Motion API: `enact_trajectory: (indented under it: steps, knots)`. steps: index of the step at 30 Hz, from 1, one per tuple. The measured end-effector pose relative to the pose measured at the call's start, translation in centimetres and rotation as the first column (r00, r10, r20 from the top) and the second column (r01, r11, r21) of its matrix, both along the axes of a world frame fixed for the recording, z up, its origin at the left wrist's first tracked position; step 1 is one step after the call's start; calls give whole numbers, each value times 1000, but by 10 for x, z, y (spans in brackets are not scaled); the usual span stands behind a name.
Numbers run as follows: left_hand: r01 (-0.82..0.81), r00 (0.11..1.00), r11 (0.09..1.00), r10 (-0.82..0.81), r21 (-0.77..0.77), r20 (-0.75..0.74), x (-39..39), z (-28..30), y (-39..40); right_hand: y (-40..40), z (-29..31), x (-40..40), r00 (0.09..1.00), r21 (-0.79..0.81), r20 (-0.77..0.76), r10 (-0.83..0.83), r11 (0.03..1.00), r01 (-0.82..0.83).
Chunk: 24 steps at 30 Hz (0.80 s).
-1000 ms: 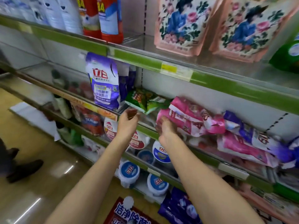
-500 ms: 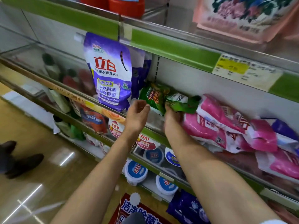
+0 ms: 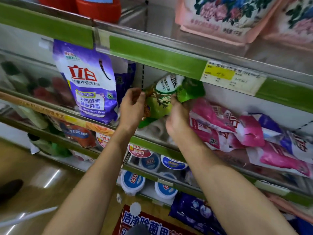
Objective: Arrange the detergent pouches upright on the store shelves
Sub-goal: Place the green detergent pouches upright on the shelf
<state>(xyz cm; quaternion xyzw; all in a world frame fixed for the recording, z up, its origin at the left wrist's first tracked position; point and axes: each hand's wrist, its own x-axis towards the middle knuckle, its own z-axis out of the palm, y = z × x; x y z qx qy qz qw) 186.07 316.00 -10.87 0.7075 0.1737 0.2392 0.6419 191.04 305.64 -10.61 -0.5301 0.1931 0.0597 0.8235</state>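
Observation:
A green detergent pouch (image 3: 160, 99) is raised off the middle shelf (image 3: 152, 146), tilted, its white label turned sideways. My left hand (image 3: 131, 109) grips its left edge and my right hand (image 3: 176, 122) holds its lower right side. To the left a purple pouch (image 3: 88, 82) stands upright at the shelf front, with more purple pouches behind it. To the right several pink pouches (image 3: 220, 126) and purple ones (image 3: 277, 131) lie flat in a heap.
The upper shelf edge (image 3: 157, 56) with a yellow price label (image 3: 232, 77) hangs just above the green pouch. Red bottles and floral pink bags stand on top. Round tubs (image 3: 133, 182) fill lower shelves. A shoe (image 3: 10, 189) is at the left on the floor.
Both hands closed on the green pouch, which lay flat, and lifted it up and tilted it. The view moved closer to the shelf.

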Motion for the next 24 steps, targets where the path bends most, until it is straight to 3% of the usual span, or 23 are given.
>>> enact_trajectory:
  steps: [6, 10, 14, 18, 24]
  knots:
    - [169, 980, 983, -176, -75, -96, 15, -4, 9, -72, 20, -5, 996, 124, 47, 71, 989, -77]
    - [388, 891, 916, -401, -104, -212, 22, -24, 6, -86, 11, -1, 994, 167, 60, 92, 981, -101]
    - [486, 817, 872, -479, -65, -321, 36, -38, 8, -87, -4, -11, 972, 126, 123, 199, 969, -214]
    - [419, 841, 907, -402, -34, -361, 47, -48, 4, -77, -22, -24, 955, -11, 147, 258, 966, -259]
    - [272, 938, 942, -306, -197, -165, 29, -44, -6, -71, -20, -32, 960, -43, 228, 164, 986, -158]
